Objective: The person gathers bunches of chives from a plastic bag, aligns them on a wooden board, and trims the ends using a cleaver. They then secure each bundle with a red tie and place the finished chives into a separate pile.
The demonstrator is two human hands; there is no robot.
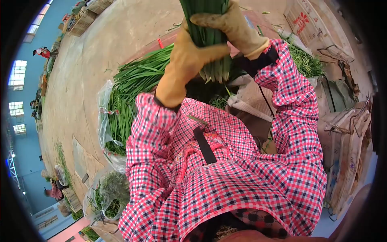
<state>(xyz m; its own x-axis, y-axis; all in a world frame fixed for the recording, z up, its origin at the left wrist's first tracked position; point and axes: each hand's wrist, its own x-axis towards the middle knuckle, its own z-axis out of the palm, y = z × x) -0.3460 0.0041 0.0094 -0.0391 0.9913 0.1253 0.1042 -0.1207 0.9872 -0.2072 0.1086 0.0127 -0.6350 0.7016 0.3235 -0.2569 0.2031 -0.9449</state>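
Observation:
A thick bundle of garlic chives [207, 36] stands upright in front of me, its pale cut ends pointing down and its tops beyond the upper edge of the view. My left hand [187, 60], in an orange-yellow work glove, wraps the bundle's left side with the thumb across its front, slightly blurred. Higher up, my right hand [236, 30], in a dirtier tan glove, grips the bundle from the right. A large heap of loose chives [139, 72] lies left of my left forearm, partly inside a clear plastic bag [105, 117].
Cardboard boxes [318, 26] stand at the upper right, beside more cut greens [304, 60]. A grey cloth-covered item [252, 97] is near my lap. Bagged greens [111, 193] sit at lower left. Other people [54, 192] are far off along the wall.

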